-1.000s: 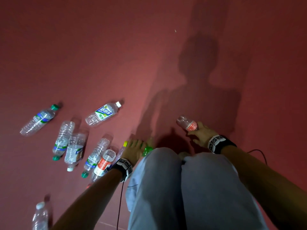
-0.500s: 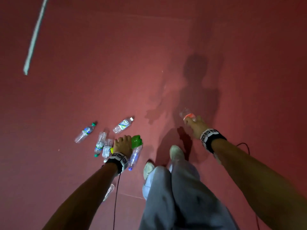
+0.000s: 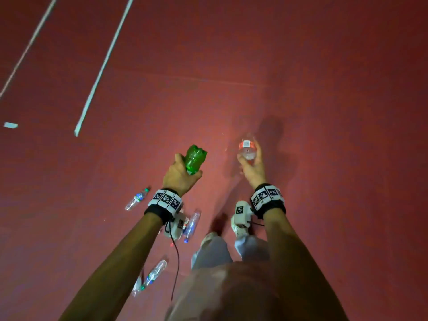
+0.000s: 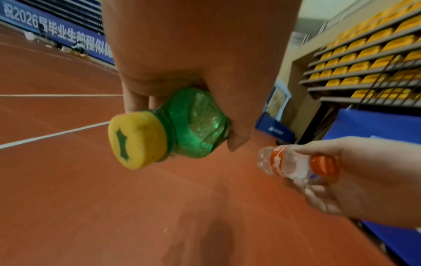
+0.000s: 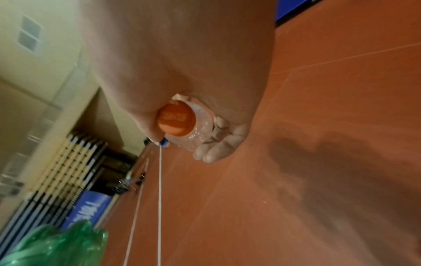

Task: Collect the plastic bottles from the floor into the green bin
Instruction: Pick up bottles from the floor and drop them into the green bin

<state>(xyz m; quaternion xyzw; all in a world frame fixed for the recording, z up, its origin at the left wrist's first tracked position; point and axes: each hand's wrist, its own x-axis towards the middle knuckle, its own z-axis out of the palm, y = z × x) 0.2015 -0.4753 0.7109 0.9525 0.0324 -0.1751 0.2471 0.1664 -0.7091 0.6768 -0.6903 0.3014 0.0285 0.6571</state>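
The left hand grips a green bottle and the right hand a clear bottle, both above the floor; they seem light, thin and easily crushed, best held around the middle.

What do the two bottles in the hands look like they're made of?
Green bottle: thin translucent green plastic, glossy and crumpled, with a matte yellow cap. Clear bottle: thin transparent plastic, dented, with an orange label band and a smooth orange cap, likely plastic too.

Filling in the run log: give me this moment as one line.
left hand: holds green bottle | right hand: holds clear bottle | floor: bottles remain | bin: unseen
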